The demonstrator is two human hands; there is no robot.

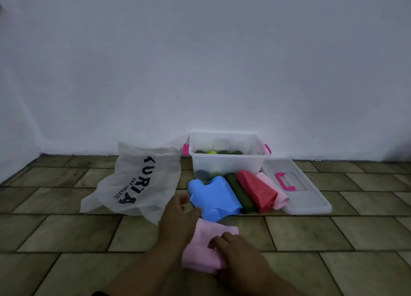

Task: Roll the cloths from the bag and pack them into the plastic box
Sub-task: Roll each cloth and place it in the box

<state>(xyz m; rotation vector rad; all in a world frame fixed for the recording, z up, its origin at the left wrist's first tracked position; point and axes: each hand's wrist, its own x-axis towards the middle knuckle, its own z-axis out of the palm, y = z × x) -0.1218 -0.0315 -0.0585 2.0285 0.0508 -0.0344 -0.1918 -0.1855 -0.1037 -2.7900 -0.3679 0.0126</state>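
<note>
A folded pink cloth point(209, 233) lies on the tiled floor in front of me. My right hand point(240, 258) presses down on its near right part, fingers curled over the fabric. My left hand point(178, 220) rests at the cloth's left edge, fingers bent toward a blue cloth point(214, 197). Beside the blue one lie a dark green roll point(240, 193), a red roll point(255, 190) and a light pink roll point(274, 191). Behind them stands the clear plastic box point(229, 160) with pink latches, holding several rolled cloths. A white bag point(138, 180) with black lettering lies to the left.
The box's clear lid point(298, 186) with a pink handle lies flat on the floor to the right of the box. A plain white wall rises just behind the box and bag. Brownish floor tiles spread left, right and near me.
</note>
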